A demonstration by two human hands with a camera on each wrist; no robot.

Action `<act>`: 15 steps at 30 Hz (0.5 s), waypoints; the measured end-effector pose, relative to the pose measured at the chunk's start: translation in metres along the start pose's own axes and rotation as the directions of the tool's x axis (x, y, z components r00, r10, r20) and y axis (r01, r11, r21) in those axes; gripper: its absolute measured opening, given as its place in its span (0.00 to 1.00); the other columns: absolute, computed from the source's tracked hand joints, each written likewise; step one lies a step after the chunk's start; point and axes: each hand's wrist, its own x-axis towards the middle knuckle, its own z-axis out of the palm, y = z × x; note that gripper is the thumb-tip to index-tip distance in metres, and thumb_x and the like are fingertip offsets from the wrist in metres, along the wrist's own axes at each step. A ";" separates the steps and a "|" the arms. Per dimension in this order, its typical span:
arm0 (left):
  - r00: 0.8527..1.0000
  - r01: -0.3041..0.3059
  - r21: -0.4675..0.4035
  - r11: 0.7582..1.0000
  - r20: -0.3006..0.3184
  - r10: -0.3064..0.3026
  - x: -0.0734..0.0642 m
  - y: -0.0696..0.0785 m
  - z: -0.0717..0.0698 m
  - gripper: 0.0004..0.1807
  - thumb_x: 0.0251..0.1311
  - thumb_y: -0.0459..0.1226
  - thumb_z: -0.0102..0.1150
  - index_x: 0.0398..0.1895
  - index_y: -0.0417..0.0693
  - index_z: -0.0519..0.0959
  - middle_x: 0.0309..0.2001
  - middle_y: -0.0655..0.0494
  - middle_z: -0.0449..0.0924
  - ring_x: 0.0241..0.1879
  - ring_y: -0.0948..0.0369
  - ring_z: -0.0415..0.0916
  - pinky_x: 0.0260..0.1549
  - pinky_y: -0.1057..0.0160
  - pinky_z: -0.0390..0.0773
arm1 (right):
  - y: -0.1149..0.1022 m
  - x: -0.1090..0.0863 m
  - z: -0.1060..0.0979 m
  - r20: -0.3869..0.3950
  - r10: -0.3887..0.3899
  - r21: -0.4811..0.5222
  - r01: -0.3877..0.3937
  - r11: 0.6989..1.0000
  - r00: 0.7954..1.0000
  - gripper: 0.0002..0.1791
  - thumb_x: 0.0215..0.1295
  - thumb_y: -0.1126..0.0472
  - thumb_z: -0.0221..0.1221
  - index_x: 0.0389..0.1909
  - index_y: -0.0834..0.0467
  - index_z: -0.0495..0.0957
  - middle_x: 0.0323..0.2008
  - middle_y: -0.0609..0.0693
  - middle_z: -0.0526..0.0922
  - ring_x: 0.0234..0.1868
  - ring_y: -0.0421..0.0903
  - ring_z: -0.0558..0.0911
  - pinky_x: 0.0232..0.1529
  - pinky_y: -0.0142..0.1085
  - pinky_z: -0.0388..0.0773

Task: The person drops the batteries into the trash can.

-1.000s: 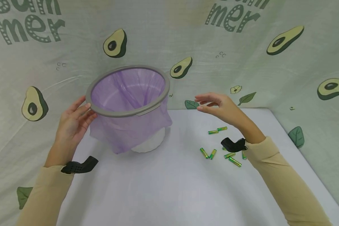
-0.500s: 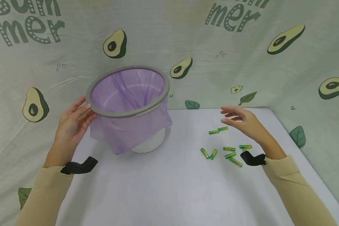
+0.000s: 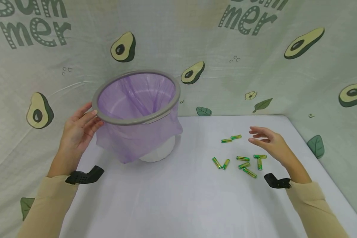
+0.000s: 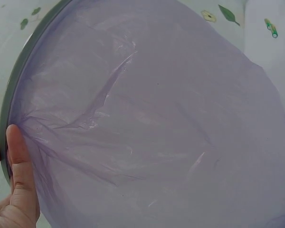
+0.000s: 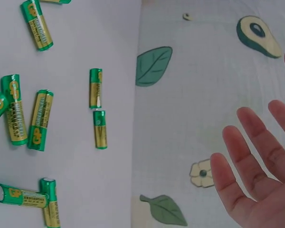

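Note:
At left, a round trash bin (image 3: 128,122) with a grey rim and white body stands tilted, its mouth turned partly toward me. A translucent purple bag (image 3: 137,140) lines it and hangs over the outside. My left hand (image 3: 77,132) grips the rim's left side; in the left wrist view its fingers (image 4: 21,190) lie against bag and rim. My right hand (image 3: 270,143) is raised over the table's right side, relaxed and holding nothing, its fingers (image 5: 261,161) spread apart in the right wrist view. Below and left of it lie several green-and-gold batteries (image 3: 250,173), some touching each other.
The white table (image 3: 172,201) runs to a back edge against a pale cloth (image 3: 163,33) printed with avocados and leaves. Two batteries (image 5: 100,129) lie end to end farther back. The table's right edge (image 3: 324,173) slants past my right arm.
My right hand has moved right, away from the bin, and lower, uncovering batteries that the wrist had hidden. My left hand and the bin have stayed in place.

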 end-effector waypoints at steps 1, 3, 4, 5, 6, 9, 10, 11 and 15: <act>1.000 0.000 0.001 1.000 0.001 0.000 0.000 0.000 0.000 0.21 0.58 0.21 0.52 0.54 0.43 0.71 0.38 0.47 0.76 0.29 0.54 0.79 0.29 0.62 0.84 | 0.004 -0.002 0.001 -0.005 0.008 0.001 -0.008 1.000 1.000 0.29 0.65 0.50 0.55 0.65 0.56 0.64 0.57 0.56 0.73 0.47 0.26 0.69 0.41 0.17 0.70; 1.000 0.000 0.006 1.000 -0.001 0.000 0.000 -0.001 -0.001 0.22 0.58 0.21 0.53 0.55 0.43 0.71 0.38 0.47 0.76 0.29 0.54 0.79 0.29 0.62 0.84 | 0.012 -0.005 0.002 -0.015 0.018 0.009 -0.017 1.000 1.000 0.30 0.65 0.50 0.55 0.65 0.57 0.64 0.55 0.53 0.74 0.47 0.25 0.70 0.40 0.17 0.70; 1.000 -0.003 0.016 1.000 -0.004 0.003 0.001 -0.001 -0.001 0.22 0.57 0.21 0.53 0.55 0.43 0.71 0.39 0.48 0.76 0.30 0.55 0.79 0.29 0.63 0.84 | 0.015 -0.007 0.002 -0.020 0.024 0.013 -0.023 1.000 1.000 0.30 0.66 0.49 0.55 0.65 0.57 0.63 0.54 0.49 0.75 0.46 0.24 0.69 0.40 0.17 0.70; 1.000 -0.006 0.026 1.000 -0.008 0.006 0.001 -0.001 0.000 0.22 0.57 0.21 0.53 0.55 0.43 0.71 0.39 0.48 0.76 0.30 0.55 0.79 0.29 0.63 0.84 | 0.018 -0.009 0.003 -0.026 0.033 0.019 -0.033 0.999 0.999 0.30 0.65 0.49 0.55 0.65 0.57 0.63 0.53 0.46 0.75 0.46 0.24 0.70 0.40 0.17 0.70; 1.000 -0.008 0.037 0.999 -0.011 0.009 0.001 -0.001 0.000 0.22 0.57 0.22 0.54 0.55 0.44 0.71 0.39 0.48 0.76 0.30 0.55 0.79 0.30 0.63 0.84 | 0.021 -0.011 0.003 -0.033 0.043 0.024 -0.043 0.999 0.998 0.30 0.65 0.49 0.55 0.65 0.58 0.63 0.52 0.43 0.75 0.45 0.23 0.70 0.40 0.17 0.70; 1.000 -0.009 0.049 0.999 -0.013 0.010 0.001 -0.002 0.000 0.22 0.57 0.22 0.54 0.55 0.44 0.71 0.39 0.49 0.76 0.30 0.56 0.79 0.30 0.64 0.83 | 0.032 -0.016 0.004 -0.050 0.064 0.041 -0.062 0.997 0.997 0.30 0.65 0.49 0.56 0.64 0.58 0.64 0.50 0.40 0.76 0.44 0.21 0.70 0.39 0.16 0.69; 1.000 -0.008 0.046 0.999 -0.010 0.009 0.001 -0.002 0.000 0.22 0.57 0.22 0.54 0.55 0.43 0.72 0.39 0.49 0.76 0.30 0.56 0.79 0.30 0.63 0.84 | 0.036 -0.018 0.004 -0.052 0.070 0.043 -0.067 0.997 0.996 0.31 0.65 0.49 0.55 0.65 0.58 0.64 0.50 0.40 0.76 0.44 0.21 0.70 0.39 0.16 0.69; 1.000 -0.008 0.044 0.999 -0.008 0.009 0.001 -0.001 0.000 0.21 0.57 0.22 0.54 0.54 0.43 0.72 0.38 0.49 0.77 0.30 0.56 0.79 0.30 0.63 0.84 | 0.040 -0.019 0.005 -0.056 0.072 0.048 -0.069 0.996 0.996 0.31 0.65 0.49 0.56 0.64 0.59 0.64 0.51 0.43 0.76 0.44 0.21 0.70 0.39 0.16 0.69; 1.000 -0.012 0.032 0.999 0.004 0.012 0.001 -0.001 0.000 0.20 0.57 0.21 0.54 0.53 0.42 0.73 0.36 0.48 0.78 0.29 0.55 0.80 0.29 0.63 0.84 | 0.059 -0.023 0.010 -0.083 0.095 0.071 -0.090 0.993 0.992 0.30 0.65 0.50 0.56 0.64 0.58 0.65 0.52 0.51 0.77 0.44 0.22 0.70 0.39 0.17 0.69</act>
